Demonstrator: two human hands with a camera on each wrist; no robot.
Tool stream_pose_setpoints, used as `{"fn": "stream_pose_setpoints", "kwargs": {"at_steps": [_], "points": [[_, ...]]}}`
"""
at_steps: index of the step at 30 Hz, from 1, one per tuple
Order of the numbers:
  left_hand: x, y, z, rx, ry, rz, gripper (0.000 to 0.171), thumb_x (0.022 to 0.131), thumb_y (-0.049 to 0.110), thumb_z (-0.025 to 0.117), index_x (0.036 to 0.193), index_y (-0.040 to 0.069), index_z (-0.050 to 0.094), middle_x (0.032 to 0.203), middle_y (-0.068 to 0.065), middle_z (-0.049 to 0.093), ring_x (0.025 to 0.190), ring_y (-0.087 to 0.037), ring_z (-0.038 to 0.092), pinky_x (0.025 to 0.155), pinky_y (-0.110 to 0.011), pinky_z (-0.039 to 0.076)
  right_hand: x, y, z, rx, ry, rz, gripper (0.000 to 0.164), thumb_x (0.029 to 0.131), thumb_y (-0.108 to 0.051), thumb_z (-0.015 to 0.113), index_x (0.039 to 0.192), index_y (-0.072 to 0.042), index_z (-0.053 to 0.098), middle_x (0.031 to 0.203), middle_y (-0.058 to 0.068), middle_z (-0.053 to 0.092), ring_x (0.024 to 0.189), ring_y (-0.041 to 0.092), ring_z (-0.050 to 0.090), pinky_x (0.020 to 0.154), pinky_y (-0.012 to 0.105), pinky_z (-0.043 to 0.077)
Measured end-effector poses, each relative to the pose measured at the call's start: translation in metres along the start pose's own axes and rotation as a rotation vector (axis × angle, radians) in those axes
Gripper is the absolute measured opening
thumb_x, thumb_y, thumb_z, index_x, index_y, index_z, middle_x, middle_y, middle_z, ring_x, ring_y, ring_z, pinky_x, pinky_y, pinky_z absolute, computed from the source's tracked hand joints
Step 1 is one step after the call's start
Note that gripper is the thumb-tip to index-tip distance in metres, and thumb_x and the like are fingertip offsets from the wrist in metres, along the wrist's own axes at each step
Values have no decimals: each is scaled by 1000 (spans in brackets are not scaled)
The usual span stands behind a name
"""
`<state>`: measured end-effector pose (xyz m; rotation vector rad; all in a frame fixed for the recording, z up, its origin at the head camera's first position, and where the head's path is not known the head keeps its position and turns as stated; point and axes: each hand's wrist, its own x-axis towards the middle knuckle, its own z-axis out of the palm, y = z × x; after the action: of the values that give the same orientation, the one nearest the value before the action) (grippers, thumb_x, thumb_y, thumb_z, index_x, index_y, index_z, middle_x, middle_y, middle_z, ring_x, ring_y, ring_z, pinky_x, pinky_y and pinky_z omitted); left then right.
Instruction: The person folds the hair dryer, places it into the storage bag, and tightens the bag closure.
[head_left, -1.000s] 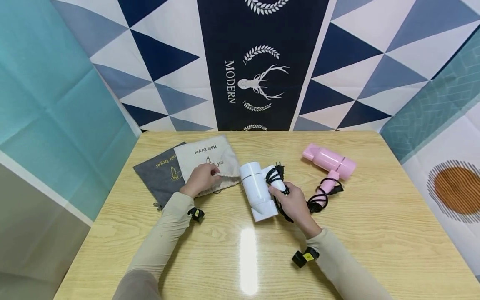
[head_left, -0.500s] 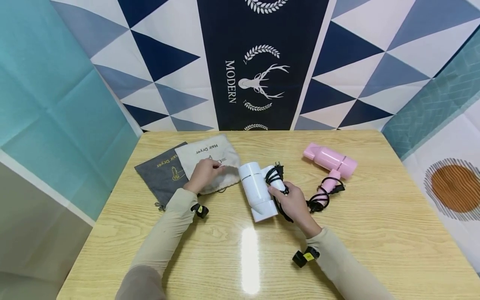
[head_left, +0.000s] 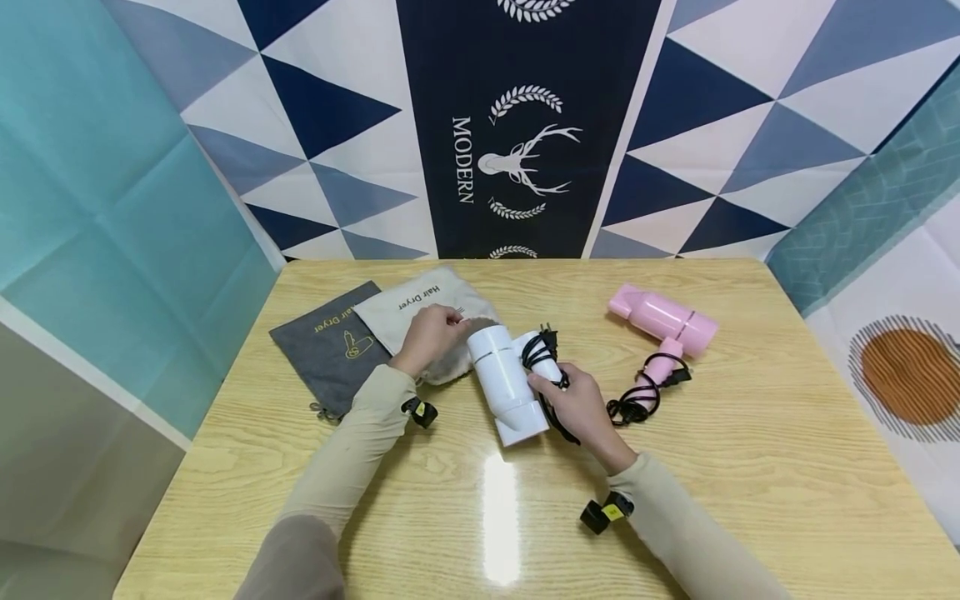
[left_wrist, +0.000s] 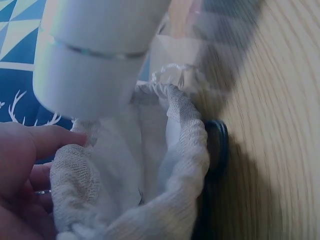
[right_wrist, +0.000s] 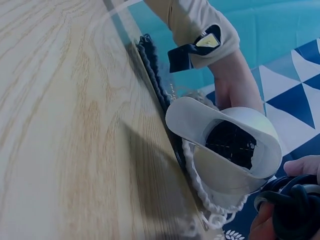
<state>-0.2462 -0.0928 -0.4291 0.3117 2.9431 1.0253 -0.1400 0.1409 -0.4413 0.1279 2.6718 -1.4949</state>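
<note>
My left hand (head_left: pixel 431 337) pinches the rim of a cream cloth drawstring bag (head_left: pixel 417 298) printed "Hair Dryer". In the left wrist view the gathered mouth of the bag (left_wrist: pixel 186 155) gapes, with the barrel end of a white hair dryer (left_wrist: pixel 92 65) over it. My right hand (head_left: pixel 581 408) grips that white hair dryer (head_left: pixel 501 379) by its handle, around which a black cord (head_left: pixel 537 350) is wound. The nozzle (right_wrist: pixel 235 145) faces the right wrist camera. How far the barrel end reaches into the bag cannot be told.
A dark grey "Hair Dryer" bag (head_left: pixel 318 337) lies flat at the left, partly under the cream one. To the right lies a pink hair dryer (head_left: pixel 663 318), its black cord (head_left: pixel 637 404) coiled round the handle. The wooden table (head_left: pixel 675 492) meets patterned cloth walls behind.
My left hand has moved right and slightly away, drawing the cream bag's mouth open toward the white hair dryer. The dryer has shifted slightly left, its barrel end now at the bag's mouth.
</note>
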Motion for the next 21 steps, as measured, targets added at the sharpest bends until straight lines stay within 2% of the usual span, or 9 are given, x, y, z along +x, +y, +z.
{"fn": "stream_pose_setpoints", "kwargs": {"at_steps": [6, 13, 21], "points": [[-2, 15, 0, -35, 26, -22, 23, 94, 28, 65, 92, 7, 74, 88, -8, 73, 69, -17, 59, 60, -25, 45, -2, -2, 4, -24, 7, -8, 44, 92, -39, 65, 112, 0, 65, 94, 15, 68, 83, 22, 59, 74, 30, 48], [-4, 29, 0, -23, 50, 6, 22, 93, 28, 66, 91, 7, 73, 90, -8, 73, 77, -20, 64, 66, -28, 51, -4, -3, 9, -3, 22, -21, 39, 91, -34, 67, 106, 2, 65, 90, 15, 67, 78, 20, 59, 70, 29, 48], [-7, 43, 1, -9, 82, 37, 20, 92, 27, 68, 88, 8, 73, 85, -6, 72, 77, -19, 63, 69, -29, 50, -6, -4, 13, -21, 29, -30, 38, 91, -33, 68, 105, 2, 65, 88, 15, 68, 75, 19, 59, 68, 30, 48]]}}
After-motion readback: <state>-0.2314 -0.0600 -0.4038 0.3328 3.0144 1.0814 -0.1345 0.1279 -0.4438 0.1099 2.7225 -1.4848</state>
